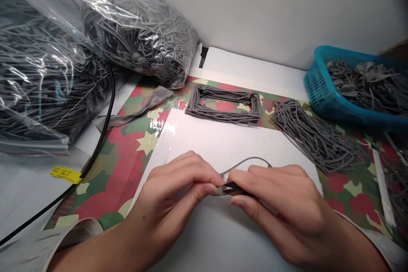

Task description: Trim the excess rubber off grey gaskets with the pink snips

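Observation:
My left hand (178, 189) and my right hand (280, 204) meet over a white sheet (223, 144) at the table's front. Together they pinch a thin grey rubber strip (247, 161) that loops up and over behind my right fingers. My right hand also grips a small dark tool (234, 188), its tip against the strip's end between my left thumb and forefinger. Most of the tool is hidden by my fingers.
A rectangular stack of grey strip frames (223, 105) lies beyond my hands, a loose pile of cut strips (315, 136) to its right. A blue basket (321, 89) of grey scraps sits far right. Two clear bags (47, 59) of strips and a black cable (105, 123) fill the left.

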Demonstrator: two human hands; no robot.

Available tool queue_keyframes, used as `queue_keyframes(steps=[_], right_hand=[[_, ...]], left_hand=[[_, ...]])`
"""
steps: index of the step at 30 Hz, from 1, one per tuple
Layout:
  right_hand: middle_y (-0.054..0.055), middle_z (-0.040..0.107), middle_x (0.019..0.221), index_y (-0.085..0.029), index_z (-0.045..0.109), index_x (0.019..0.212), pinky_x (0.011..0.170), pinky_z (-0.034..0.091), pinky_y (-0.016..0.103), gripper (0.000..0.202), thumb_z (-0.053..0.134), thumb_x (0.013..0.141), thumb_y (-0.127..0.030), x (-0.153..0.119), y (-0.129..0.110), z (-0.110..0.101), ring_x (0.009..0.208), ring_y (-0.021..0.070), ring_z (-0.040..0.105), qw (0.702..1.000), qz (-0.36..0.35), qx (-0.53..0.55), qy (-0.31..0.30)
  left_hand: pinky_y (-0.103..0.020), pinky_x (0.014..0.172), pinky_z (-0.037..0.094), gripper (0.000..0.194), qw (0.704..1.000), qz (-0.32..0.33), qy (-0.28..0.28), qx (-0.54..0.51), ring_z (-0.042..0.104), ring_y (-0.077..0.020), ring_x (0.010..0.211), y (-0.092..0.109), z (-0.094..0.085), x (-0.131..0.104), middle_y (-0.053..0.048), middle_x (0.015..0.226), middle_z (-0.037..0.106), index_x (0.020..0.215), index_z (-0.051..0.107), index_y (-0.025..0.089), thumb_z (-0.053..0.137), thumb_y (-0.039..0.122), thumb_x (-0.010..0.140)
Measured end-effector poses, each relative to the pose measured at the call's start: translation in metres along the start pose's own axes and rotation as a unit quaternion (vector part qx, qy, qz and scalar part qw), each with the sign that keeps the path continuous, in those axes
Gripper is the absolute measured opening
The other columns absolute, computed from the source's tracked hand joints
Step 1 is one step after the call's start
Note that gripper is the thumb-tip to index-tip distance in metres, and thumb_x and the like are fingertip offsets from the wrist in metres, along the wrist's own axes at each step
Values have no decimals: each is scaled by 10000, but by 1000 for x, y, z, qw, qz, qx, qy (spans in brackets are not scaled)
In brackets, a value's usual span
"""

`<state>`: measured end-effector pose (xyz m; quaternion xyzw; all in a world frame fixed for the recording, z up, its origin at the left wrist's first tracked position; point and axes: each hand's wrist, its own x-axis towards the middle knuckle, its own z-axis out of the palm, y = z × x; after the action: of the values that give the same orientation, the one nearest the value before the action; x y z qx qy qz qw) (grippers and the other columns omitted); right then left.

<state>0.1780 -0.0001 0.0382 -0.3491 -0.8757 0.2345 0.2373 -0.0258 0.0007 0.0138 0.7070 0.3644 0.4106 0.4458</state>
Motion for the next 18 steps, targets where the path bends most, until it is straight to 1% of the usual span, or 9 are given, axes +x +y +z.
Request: queue_keyframes(steps=[5,14,18], right_hand=[[58,698,786,-149,615,893,574,425,237,174,463,967,-192,-1,0,1,620,127,607,1000,-2,0,-1],[25,632,690,-170,598,891,537,347,257,191,435,981,-213,-5,1,3,563,128,532,1000,10,-6,-10],[13,610,663,-176,594,894,531,333,258,188,435,984,-222,-5,1,5,550,126,522,1000,15,-11,-8]], left_hand=[[-208,647,497,177,1000,3,-7,-2,621,-119,715,-2,0,-3,-12,754,658,848,632,188,511,76,912],[-199,681,493,190,1000,7,-19,0,612,-112,739,-3,-1,-3,-7,771,654,855,617,181,500,40,901],[-182,690,485,189,1000,4,-21,-1,606,-99,751,-3,0,-3,7,774,645,855,615,182,500,40,902]])
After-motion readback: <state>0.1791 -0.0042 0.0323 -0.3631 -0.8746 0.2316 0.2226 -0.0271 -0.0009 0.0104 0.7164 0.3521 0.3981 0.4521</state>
